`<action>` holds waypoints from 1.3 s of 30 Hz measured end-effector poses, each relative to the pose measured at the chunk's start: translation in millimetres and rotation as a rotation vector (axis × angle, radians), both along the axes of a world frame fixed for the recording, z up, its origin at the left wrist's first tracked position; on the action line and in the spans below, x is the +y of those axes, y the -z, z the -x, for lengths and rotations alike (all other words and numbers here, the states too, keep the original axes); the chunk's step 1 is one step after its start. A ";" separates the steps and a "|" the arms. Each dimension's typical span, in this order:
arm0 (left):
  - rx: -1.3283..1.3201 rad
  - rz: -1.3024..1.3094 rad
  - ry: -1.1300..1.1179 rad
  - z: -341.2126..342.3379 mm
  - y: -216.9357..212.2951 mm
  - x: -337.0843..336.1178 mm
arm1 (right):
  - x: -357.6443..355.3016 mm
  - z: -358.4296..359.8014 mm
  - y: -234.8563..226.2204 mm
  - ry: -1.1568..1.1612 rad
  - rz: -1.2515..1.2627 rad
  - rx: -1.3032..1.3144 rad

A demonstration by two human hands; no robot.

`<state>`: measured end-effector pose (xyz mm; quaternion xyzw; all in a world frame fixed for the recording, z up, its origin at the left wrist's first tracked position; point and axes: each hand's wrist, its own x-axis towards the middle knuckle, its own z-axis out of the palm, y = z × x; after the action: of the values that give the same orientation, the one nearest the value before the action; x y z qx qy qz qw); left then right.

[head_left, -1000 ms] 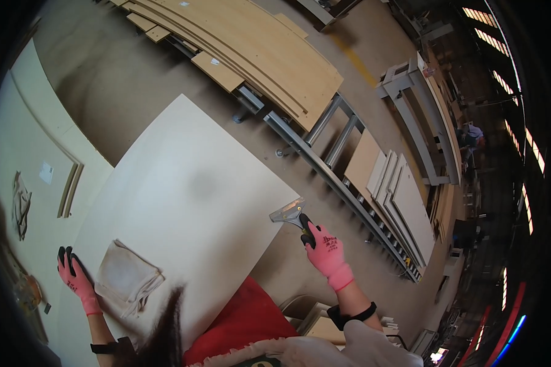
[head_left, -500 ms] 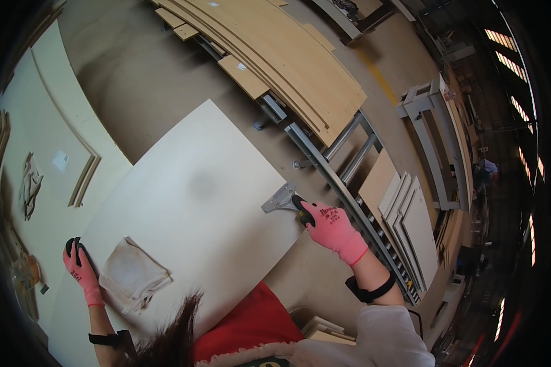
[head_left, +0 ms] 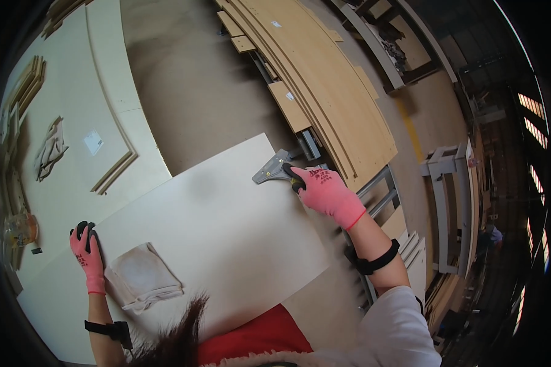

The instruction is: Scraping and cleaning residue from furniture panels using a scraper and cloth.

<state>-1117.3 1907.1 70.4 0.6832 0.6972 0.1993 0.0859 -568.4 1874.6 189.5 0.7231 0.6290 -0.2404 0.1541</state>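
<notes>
Before me lies a flat white panel (head_left: 226,214). My right hand (head_left: 329,194), in a pink glove with dark fingertips, is closed round the handle of a wide metal scraper (head_left: 272,167). The scraper's blade is over the panel's far right part, near its edge; whether it touches cannot be told. At the panel's left side my left hand (head_left: 87,260), gloved alike, lies with its fingers loosely bent and apart, holding nothing visible. A folded greyish-white cloth (head_left: 144,276) lies on the panel just right of that hand.
On the left a large pale surface (head_left: 67,79) carries a crumpled cloth (head_left: 52,147), thin strips (head_left: 117,170) and a clear tub (head_left: 21,229). Beyond the panel, stacked wood-coloured boards (head_left: 324,79) rest on a roller conveyor (head_left: 379,189). A grey frame stand (head_left: 450,202) is farther right.
My right hand and the scraper have moved farther away along the panel's right edge, toward its far corner. The head view has shifted. My left hand remains at the panel's left side.
</notes>
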 end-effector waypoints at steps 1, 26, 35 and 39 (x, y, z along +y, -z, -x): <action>0.003 -0.005 0.018 0.7 0.0 -0.2 | 13.5 0.2 0.7 -0.021 0.005 -0.005; 0.067 -0.026 0.037 -4.3 -4.9 -1.6 | 94.0 -23.7 5.7 -0.731 0.054 0.119; 0.022 -0.007 0.002 -14.3 -10.8 1.4 | 88.1 -1.5 20.6 -0.809 -0.081 0.237; 0.044 -0.023 -0.009 -11.2 -12.8 -2.9 | 84.3 -50.0 -3.7 -0.674 -0.037 0.068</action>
<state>-1106.1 1904.2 83.2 0.6851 0.6997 0.1929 0.0617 -518.3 1958.9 193.2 0.4685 0.8417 -0.1884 0.1908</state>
